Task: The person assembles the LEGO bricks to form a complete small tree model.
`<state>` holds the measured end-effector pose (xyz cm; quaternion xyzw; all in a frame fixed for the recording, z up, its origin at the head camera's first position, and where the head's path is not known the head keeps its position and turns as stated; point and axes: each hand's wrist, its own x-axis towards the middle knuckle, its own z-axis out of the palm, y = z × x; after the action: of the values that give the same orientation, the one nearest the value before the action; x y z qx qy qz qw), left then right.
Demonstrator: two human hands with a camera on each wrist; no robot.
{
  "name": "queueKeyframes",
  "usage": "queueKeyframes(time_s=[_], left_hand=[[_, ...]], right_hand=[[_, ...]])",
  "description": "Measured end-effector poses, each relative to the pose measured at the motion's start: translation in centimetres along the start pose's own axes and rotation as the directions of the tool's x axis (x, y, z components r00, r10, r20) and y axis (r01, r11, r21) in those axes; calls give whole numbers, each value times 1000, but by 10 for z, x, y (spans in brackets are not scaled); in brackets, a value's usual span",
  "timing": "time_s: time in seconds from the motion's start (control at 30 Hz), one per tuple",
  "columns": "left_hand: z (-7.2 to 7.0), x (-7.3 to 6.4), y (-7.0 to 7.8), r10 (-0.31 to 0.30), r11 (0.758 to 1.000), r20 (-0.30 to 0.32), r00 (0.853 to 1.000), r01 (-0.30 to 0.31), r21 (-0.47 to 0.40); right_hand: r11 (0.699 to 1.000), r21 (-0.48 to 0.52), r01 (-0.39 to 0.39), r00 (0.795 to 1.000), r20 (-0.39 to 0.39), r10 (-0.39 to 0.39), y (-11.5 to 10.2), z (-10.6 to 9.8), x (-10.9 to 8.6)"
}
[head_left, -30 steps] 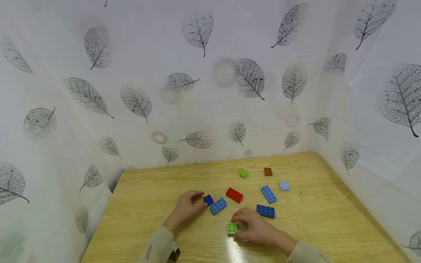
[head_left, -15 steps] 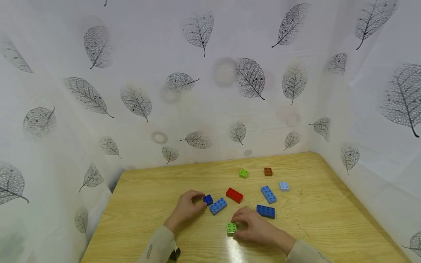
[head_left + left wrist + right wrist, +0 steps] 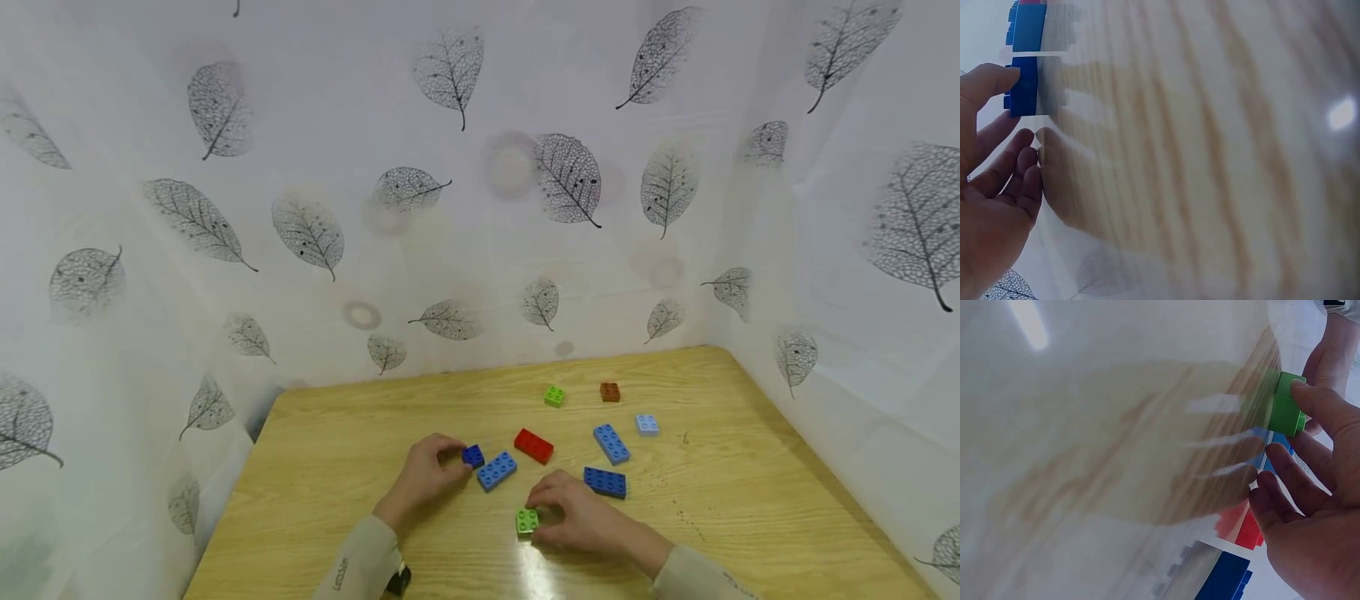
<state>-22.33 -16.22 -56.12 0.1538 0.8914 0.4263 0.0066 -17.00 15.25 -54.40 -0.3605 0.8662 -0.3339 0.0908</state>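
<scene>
Your left hand (image 3: 427, 471) pinches small dark-blue brick (image 3: 472, 456) at its fingertips; your right hand (image 3: 577, 515) pinches green brick (image 3: 527, 522), closer to you and rightward of small dark-blue brick; both on tabletop (image 3: 337, 433); long blue brick (image 3: 497, 472) lies between your hands, just beside small dark-blue brick, long axis running near-left to far-right; your left hand nearer it.
</scene>
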Motion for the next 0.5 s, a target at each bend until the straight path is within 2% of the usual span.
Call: queueKeyframes(time_s=[0.23,0.5], left_hand=[[-2,-3,5,13,1000,-15,1000,-14,-21],[-4,-3,21,55,998,38,998,-54,-36]], right_hand=[[999,4,-35,999,18,35,3,4,1],[1000,-5,-20,1000,0,20,2,3,0]])
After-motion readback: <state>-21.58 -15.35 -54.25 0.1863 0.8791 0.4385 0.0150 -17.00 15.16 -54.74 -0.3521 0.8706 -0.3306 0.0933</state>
